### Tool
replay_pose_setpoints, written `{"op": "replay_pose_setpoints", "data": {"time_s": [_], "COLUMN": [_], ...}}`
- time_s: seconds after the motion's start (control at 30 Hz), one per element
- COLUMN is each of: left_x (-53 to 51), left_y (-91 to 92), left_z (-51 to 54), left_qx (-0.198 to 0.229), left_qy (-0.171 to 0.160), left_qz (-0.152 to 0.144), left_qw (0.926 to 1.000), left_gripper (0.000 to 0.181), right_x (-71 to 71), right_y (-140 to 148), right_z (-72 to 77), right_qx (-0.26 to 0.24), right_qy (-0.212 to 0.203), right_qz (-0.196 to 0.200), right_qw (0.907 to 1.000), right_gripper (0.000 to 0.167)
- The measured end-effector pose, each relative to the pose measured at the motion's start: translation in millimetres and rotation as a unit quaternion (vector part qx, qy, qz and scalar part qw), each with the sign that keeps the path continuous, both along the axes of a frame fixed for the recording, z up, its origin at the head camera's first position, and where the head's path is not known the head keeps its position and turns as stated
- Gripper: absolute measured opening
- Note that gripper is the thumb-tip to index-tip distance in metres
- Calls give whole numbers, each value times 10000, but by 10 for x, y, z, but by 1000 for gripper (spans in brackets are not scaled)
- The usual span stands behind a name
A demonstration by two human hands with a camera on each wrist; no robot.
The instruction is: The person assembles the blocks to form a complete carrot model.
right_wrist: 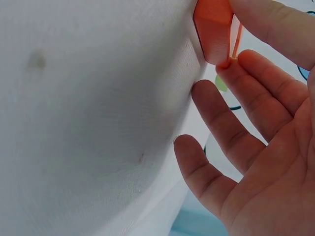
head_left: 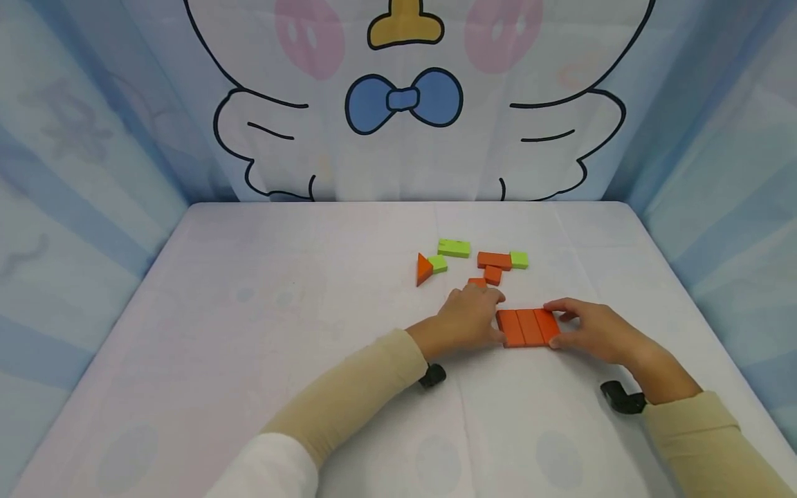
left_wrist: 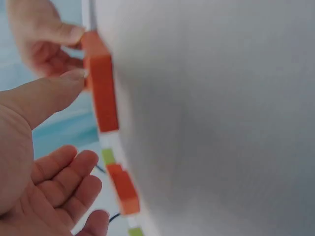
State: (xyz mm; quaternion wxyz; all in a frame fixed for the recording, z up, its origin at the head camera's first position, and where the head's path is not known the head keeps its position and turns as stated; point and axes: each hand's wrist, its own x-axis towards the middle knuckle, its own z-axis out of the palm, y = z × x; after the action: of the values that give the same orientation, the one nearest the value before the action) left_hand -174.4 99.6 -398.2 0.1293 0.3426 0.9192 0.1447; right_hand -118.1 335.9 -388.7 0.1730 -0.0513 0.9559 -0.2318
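Flat orange blocks [head_left: 526,328] lie side by side on the table, their long sides meeting in one slab. At the slab's right end, my right hand [head_left: 594,333] pinches the outer block between thumb and index finger; its other fingers are spread in the right wrist view. My left hand [head_left: 467,317] is at the left end. In the left wrist view its thumb [left_wrist: 54,96] touches the orange slab [left_wrist: 102,91], while the other fingers stay loose and hold nothing. Just beyond the left hand, a small orange block [head_left: 477,282] is partly hidden.
Behind the hands lie a long green block [head_left: 454,248], an orange triangle [head_left: 424,269] against a green block [head_left: 438,263], a long orange block [head_left: 495,261] touching a green block [head_left: 519,260], and a small orange block [head_left: 492,275]. A printed curtain [head_left: 405,159] hangs behind the table.
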Motion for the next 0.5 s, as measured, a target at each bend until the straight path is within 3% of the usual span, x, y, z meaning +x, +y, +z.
{"op": "replay_pose_setpoints", "data": {"time_s": [0.13, 0.27, 0.5], "left_x": [-241, -530, -943], "left_y": [-140, -298, -438], "left_z": [132, 245, 240], "left_qx": [245, 437, 376], "left_qy": [-178, -395, -476], "left_qz": [-45, 205, 776], "left_qw": [9995, 9981, 9951], "left_gripper": [66, 68, 61], "right_x": [-8, -10, 16], "right_y": [-16, -12, 5], "right_z": [7, 17, -2], "right_qx": [9, -5, -130], "right_qy": [-41, -12, -93], "right_qz": [-59, -50, -153], "right_qw": [10000, 10000, 9998], "right_gripper": [67, 67, 65]}}
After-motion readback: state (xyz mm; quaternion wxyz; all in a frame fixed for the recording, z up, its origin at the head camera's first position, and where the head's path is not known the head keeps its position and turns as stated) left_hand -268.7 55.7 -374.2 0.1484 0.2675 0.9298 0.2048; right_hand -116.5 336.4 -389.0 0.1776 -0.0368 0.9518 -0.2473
